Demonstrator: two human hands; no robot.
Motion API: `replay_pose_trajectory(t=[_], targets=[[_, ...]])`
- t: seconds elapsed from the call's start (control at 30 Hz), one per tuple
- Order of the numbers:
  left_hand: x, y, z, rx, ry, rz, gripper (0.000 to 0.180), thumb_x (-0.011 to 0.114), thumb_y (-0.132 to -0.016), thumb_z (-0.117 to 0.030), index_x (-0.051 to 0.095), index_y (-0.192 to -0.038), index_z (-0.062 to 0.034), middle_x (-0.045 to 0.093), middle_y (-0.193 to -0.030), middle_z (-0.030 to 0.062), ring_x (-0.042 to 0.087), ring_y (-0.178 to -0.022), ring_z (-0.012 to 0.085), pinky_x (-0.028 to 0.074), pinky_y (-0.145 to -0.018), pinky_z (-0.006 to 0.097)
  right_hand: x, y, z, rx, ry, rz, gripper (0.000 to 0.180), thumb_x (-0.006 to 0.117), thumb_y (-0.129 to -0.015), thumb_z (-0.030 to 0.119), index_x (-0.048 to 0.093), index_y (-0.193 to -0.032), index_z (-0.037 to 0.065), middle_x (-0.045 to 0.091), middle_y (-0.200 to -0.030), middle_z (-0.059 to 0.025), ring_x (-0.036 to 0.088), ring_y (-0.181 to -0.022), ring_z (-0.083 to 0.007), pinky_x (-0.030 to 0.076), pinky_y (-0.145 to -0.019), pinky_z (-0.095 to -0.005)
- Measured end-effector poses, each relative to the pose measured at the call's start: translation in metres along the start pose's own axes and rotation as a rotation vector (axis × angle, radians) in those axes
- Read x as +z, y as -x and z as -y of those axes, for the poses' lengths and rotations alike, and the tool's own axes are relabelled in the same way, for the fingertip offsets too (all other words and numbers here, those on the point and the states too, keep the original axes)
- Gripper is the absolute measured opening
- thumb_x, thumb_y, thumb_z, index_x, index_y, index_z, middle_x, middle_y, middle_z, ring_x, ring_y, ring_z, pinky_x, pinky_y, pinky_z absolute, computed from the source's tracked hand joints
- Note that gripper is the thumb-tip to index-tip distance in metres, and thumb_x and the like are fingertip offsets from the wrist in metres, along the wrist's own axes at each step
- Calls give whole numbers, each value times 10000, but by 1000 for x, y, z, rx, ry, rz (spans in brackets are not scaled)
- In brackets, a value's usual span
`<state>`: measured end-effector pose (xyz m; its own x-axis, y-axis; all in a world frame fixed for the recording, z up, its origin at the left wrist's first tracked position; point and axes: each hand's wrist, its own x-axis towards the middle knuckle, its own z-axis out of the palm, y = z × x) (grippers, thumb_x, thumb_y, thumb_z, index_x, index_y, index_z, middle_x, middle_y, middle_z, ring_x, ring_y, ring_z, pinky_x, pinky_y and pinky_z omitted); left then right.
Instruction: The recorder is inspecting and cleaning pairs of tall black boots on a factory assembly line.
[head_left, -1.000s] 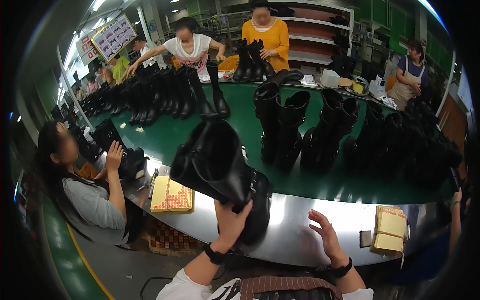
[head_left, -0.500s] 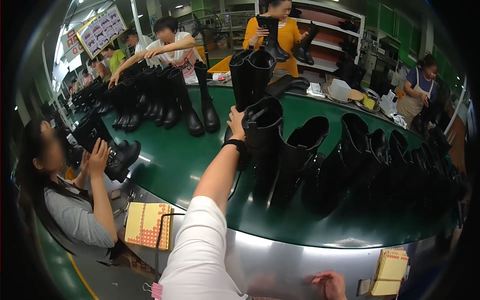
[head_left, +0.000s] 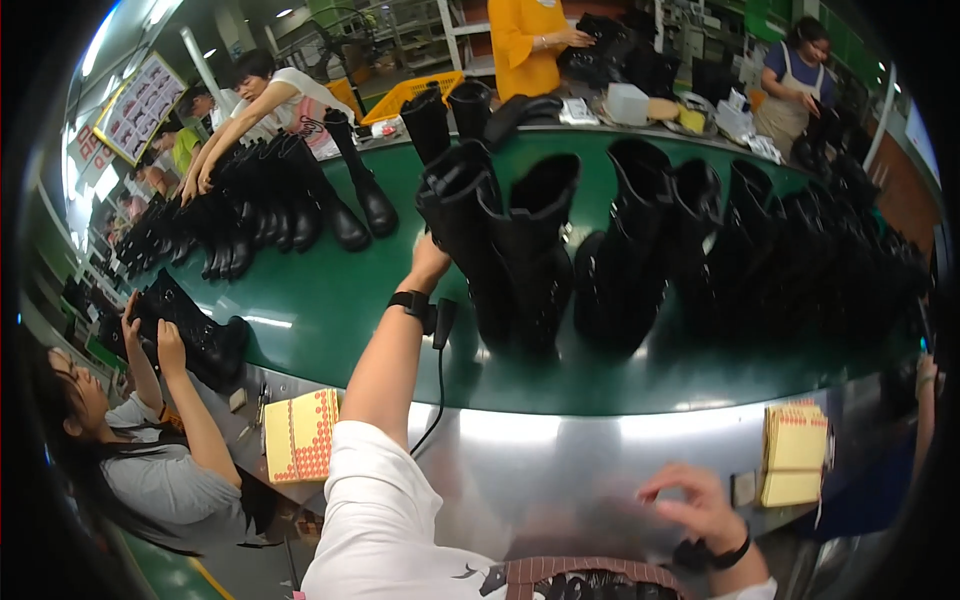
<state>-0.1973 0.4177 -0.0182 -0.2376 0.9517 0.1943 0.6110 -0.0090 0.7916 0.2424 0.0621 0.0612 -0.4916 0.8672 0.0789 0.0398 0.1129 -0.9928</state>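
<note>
My left hand (head_left: 430,258) reaches forward to the left side of a tall black boot (head_left: 470,235). Its fingers are largely hidden at the boot's edge, so their grip is not visible. A second black boot (head_left: 545,225) stands close on the right, its wide top facing up. Over the metal front edge, my right hand (head_left: 695,505) hovers with bent fingers apart and nothing in it. A dark corded device (head_left: 443,322) is near my left wrist, its cable trailing toward me.
Black boots (head_left: 640,230) line the green tabletop (head_left: 340,340) to the right; more boots (head_left: 280,195) stand far left. Yellow card stacks (head_left: 298,438) (head_left: 793,458) lie on the metal ledge (head_left: 560,450). A co-worker (head_left: 170,470) at left handles a boot; others work across the table.
My left hand has slid lower along the boot's side. My right hand has come further into view. The whole view has shifted and tilted. The co-worker in orange has lowered the boots.
</note>
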Motion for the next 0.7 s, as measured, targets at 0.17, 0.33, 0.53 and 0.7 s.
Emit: replay_pose_trajectory(t=[0.17, 0.33, 0.53, 0.7], targets=[[5, 129, -43, 135, 350, -48, 368, 658, -724, -56, 522, -1065, -53, 544, -966, 81, 530, -1008, 219, 398, -942, 330, 13, 1, 117, -720, 43, -18, 292, 697, -762, 0, 698, -1047, 63, 672, -1030, -98, 618, -852, -197, 484, -746, -302], [39, 177, -110, 408, 71, -142, 649, 847, -646, -292, 524, -1136, -16, 417, -1277, 176, 412, -1221, 342, 337, -1056, 405, 38, 12, 168, -1075, 12, 12, 273, 697, -798, 63, 685, -1060, 139, 674, -1041, -45, 611, -845, -171, 478, -767, -302], [67, 147, -108, 193, -100, -372, 604, 822, -694, -356, 637, -1132, 17, 438, -1313, 274, 477, -1187, 438, 419, -996, 436, 48, 24, 183, -1137, 54, -64, 253, 698, -841, 137, 671, -1075, 229, 676, -1054, 18, 603, -837, -140, 471, -792, -302], [51, 154, -84, 306, 17, -548, 403, 815, -728, -244, 692, -976, 49, 624, -1095, 158, 615, -1011, 341, 475, -874, 408, 40, 43, 192, -1119, 89, -77, 290, 726, -830, 172, 659, -1079, 305, 679, -1061, 73, 589, -830, -113, 465, -786, -298]])
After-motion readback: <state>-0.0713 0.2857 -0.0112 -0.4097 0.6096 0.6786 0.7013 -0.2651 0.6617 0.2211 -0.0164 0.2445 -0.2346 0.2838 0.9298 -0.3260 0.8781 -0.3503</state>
